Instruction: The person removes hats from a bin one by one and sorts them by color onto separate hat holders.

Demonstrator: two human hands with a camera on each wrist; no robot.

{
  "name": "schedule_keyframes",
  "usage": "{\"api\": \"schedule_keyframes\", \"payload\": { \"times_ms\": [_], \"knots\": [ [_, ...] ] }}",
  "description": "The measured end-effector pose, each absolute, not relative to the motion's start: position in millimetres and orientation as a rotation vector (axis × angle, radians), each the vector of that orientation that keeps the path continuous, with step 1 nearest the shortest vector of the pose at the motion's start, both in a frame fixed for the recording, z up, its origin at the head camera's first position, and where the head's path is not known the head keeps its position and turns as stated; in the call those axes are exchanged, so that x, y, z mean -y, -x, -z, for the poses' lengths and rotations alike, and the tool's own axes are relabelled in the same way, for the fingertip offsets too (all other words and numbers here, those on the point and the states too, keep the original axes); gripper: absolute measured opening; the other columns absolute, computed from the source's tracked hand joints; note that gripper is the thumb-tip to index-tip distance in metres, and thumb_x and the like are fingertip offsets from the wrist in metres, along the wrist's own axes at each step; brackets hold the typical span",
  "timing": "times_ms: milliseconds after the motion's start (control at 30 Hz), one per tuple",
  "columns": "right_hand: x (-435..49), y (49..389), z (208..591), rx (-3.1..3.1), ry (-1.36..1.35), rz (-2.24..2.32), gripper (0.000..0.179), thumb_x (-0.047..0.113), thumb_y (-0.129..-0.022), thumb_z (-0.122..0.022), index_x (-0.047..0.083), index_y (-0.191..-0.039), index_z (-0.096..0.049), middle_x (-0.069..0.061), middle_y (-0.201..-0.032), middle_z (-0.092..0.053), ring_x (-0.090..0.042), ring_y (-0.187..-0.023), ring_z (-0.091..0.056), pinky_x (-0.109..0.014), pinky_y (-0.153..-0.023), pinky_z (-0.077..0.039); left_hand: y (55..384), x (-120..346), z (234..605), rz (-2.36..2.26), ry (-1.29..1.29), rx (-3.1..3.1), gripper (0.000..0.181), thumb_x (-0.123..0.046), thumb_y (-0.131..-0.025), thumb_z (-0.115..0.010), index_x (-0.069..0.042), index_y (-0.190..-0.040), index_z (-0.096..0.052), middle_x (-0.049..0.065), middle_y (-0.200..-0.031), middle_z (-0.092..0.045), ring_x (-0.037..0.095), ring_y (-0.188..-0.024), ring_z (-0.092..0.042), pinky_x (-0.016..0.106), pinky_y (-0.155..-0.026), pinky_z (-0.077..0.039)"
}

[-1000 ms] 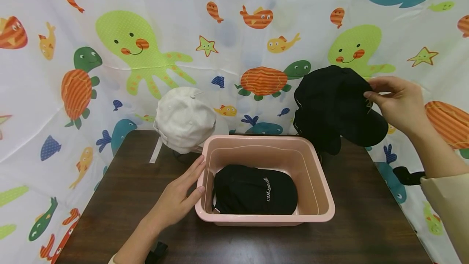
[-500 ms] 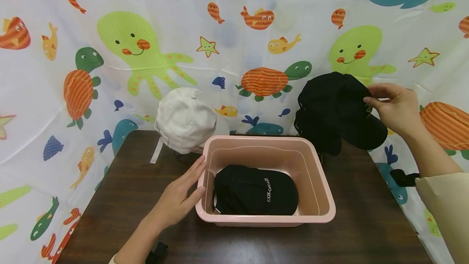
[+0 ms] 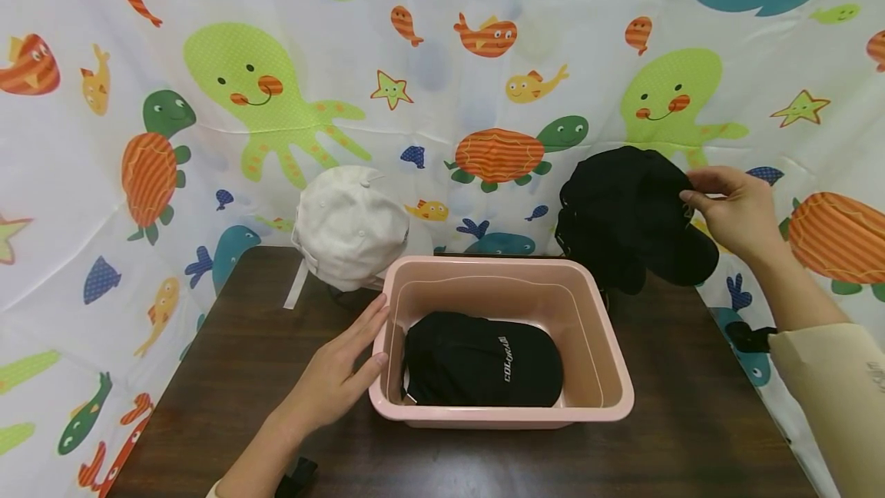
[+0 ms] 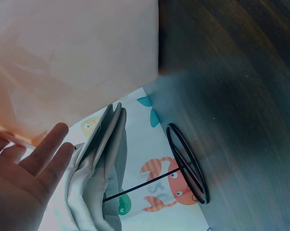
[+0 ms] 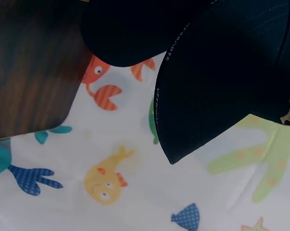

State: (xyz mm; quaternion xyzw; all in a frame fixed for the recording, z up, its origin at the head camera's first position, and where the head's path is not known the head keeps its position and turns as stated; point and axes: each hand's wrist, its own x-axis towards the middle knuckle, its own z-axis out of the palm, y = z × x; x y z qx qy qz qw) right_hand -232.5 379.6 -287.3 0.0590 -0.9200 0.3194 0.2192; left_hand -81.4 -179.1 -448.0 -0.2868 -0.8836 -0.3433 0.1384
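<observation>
My right hand (image 3: 740,210) pinches a black cap (image 3: 622,206) near the small emblem above its brim, at the back right of the table. In the right wrist view this cap's brim (image 5: 207,96) has small lettering along its edge, and another black brim (image 5: 120,33) shows beside it. With fairly straight fingers, my left hand (image 3: 339,375) touches the left rim of a pink plastic bin (image 3: 501,413). Inside the bin lies a black cap with white lettering (image 3: 477,360). White caps (image 3: 351,225) sit behind the left hand, their stacked brims (image 4: 99,149) visible in the left wrist view.
The white caps are by a black wire stand (image 4: 188,163) whose ring foot rests on the dark wooden table (image 3: 228,375). A white curtain printed with sea animals (image 3: 429,98) hangs close behind the table and down both sides.
My right hand has moved a little down and left, and the black cap it pinches has sunk with it. The left hand and the bin have stayed put.
</observation>
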Motion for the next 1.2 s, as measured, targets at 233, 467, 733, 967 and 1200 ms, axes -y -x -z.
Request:
{"api": "schedule_keyframes", "payload": {
  "times_ms": [233,467,733,967,1200],
  "knots": [
    [-378,237,297,2.533,-0.161,-0.905,0.027,0.010,-0.100,-0.071,-0.004,-0.123,-0.071,0.042,-0.086,-0.052,0.015,-0.088,-0.051,-0.003,-0.077,-0.039,82,179,448,0.997,0.839,2.536,0.062,-0.018,-0.103,-0.062,-0.007,-0.161,-0.042,0.005,-0.170,-0.033,0.022,-0.150,-0.041,0.013,-0.119,-0.019],
    [-376,240,305,2.527,-0.166,-0.957,0.025,0.008,-0.100,-0.071,-0.006,-0.121,-0.070,0.041,-0.084,-0.053,0.012,-0.087,-0.052,-0.004,-0.078,-0.040,83,179,448,0.998,0.845,2.534,0.061,-0.018,-0.103,-0.062,-0.006,-0.160,-0.042,0.005,-0.170,-0.032,0.023,-0.150,-0.041,0.013,-0.119,-0.019],
    [-375,244,314,2.548,-0.168,-0.945,0.027,0.007,-0.100,-0.070,-0.007,-0.123,-0.070,0.042,-0.084,-0.051,0.014,-0.088,-0.052,-0.002,-0.078,-0.040,82,179,448,1.001,0.839,2.544,0.062,-0.018,-0.103,-0.062,-0.007,-0.161,-0.042,0.004,-0.171,-0.031,0.023,-0.151,-0.041,0.013,-0.119,-0.019],
    [-377,245,318,2.547,-0.191,-0.945,0.027,0.007,-0.100,-0.071,-0.007,-0.123,-0.070,0.036,-0.088,-0.057,0.015,-0.088,-0.052,-0.004,-0.076,-0.040,83,179,448,0.996,0.843,2.543,0.062,-0.018,-0.103,-0.062,-0.007,-0.161,-0.042,0.005,-0.171,-0.031,0.023,-0.151,-0.040,0.013,-0.119,-0.019],
    [-379,244,324,2.553,-0.209,-0.945,0.028,0.008,-0.100,-0.071,-0.006,-0.124,-0.070,0.044,-0.086,-0.051,0.017,-0.088,-0.052,-0.002,-0.078,-0.040,82,179,448,1.002,0.842,2.537,0.062,-0.018,-0.103,-0.062,-0.007,-0.160,-0.042,0.005,-0.170,-0.032,0.022,-0.151,-0.040,0.013,-0.119,-0.019]
  ]
}}
